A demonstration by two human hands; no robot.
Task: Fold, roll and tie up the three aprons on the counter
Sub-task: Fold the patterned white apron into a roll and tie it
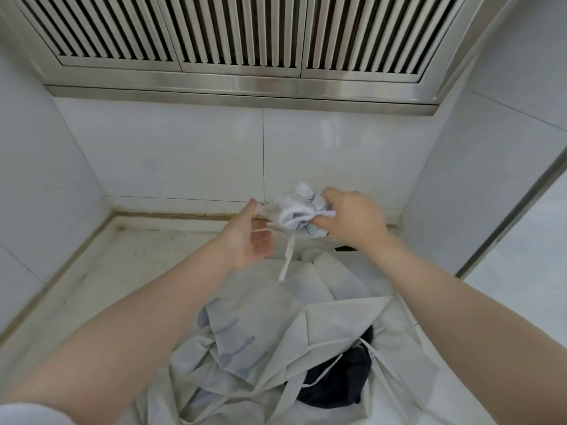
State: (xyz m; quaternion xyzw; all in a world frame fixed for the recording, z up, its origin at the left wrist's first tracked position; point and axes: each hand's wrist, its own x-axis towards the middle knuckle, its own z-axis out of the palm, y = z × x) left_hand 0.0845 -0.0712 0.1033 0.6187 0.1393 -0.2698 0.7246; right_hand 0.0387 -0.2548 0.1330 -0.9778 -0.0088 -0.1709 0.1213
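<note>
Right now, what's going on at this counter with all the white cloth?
A person is bundling aprons. The right hand grips a rolled white apron held up above the counter, one tie strap dangling. The left hand is open beside it. More aprons lie loose and unfolded nearer the person, with a dark cloth among them.

right hand [352, 219] pinching rolled apron [299, 214], left hand [250, 237] open beside it

Person, head view: two bare forearms, no watch, bands or rings on view. Left hand [250, 237] and right hand [352, 220] bare, without gloves. White sleeve [29, 415] edge at near left corner, on the left upper arm; fabric plain, blurred. Right arm bare to the frame edge.
</note>
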